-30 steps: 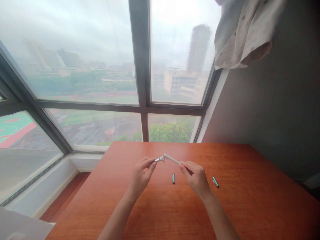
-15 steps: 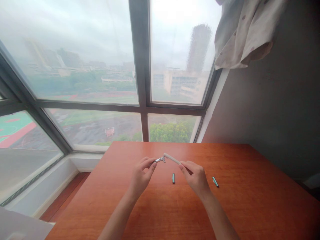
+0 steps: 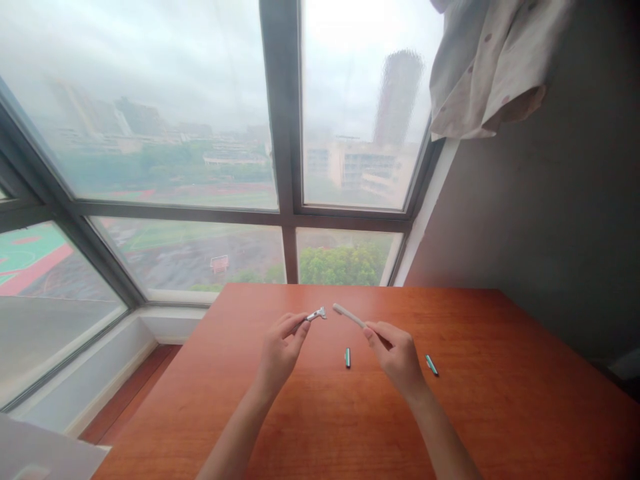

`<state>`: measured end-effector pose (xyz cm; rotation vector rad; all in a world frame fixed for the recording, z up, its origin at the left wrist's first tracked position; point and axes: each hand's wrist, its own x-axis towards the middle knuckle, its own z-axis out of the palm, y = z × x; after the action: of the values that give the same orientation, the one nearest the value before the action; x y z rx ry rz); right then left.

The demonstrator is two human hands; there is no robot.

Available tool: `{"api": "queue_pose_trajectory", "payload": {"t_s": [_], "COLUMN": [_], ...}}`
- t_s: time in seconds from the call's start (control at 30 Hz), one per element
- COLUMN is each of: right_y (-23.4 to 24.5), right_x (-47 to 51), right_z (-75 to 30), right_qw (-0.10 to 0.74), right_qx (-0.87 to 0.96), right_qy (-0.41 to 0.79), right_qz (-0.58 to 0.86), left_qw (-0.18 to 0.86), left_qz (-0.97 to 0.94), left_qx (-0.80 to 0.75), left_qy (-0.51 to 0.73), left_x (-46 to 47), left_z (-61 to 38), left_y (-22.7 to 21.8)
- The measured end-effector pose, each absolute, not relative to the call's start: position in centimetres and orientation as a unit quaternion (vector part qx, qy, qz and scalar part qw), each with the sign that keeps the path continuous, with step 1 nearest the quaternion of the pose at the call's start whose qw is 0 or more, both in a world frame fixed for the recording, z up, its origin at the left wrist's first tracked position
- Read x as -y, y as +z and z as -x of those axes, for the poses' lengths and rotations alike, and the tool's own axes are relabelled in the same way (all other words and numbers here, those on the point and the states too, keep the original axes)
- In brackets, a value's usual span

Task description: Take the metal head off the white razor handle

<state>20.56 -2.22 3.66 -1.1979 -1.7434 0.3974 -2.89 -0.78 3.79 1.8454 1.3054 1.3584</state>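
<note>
Pinched in my left hand [image 3: 281,347] is a silver razor handle [image 3: 316,314], its head end pointing right and no blade cartridge on it. My right hand [image 3: 397,350] is closed on a pale toothbrush [image 3: 349,314], whose bristle end points up and left. A small gap separates the toothbrush tip from the razor handle, both held above the table. Below and between my hands lies a green-and-black razor cartridge [image 3: 348,358]. Another razor cartridge [image 3: 431,365] rests to the right of my right hand.
The reddish-brown wooden table [image 3: 320,427] stretches under both arms, its far edge close to the window frame [image 3: 287,220]. A light spotted cloth [image 3: 487,73] hangs at the upper right before a grey wall [image 3: 540,220].
The toothbrush tip has come away from the razor handle's head, leaving a gap. My right hand has shifted slightly right, my left slightly left. Both cartridges stay where they were.
</note>
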Motion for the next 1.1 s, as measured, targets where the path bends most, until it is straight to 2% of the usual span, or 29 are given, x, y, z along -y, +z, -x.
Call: {"api": "queue_pose_trajectory", "payload": {"t_s": [1.1], "right_y": [3.04], "right_x": [2.05], "right_z": [-20.32], "right_qw": [0.435], "right_qx": [0.745], "right_qy": [0.119], "right_qz": [0.491], "left_qw": [0.239], "left_qz": [-0.675], "left_qx": [-0.482], "left_qy": [0.504], "left_x": [0.61], "left_z": [2.86], "left_y": [3.66]}}
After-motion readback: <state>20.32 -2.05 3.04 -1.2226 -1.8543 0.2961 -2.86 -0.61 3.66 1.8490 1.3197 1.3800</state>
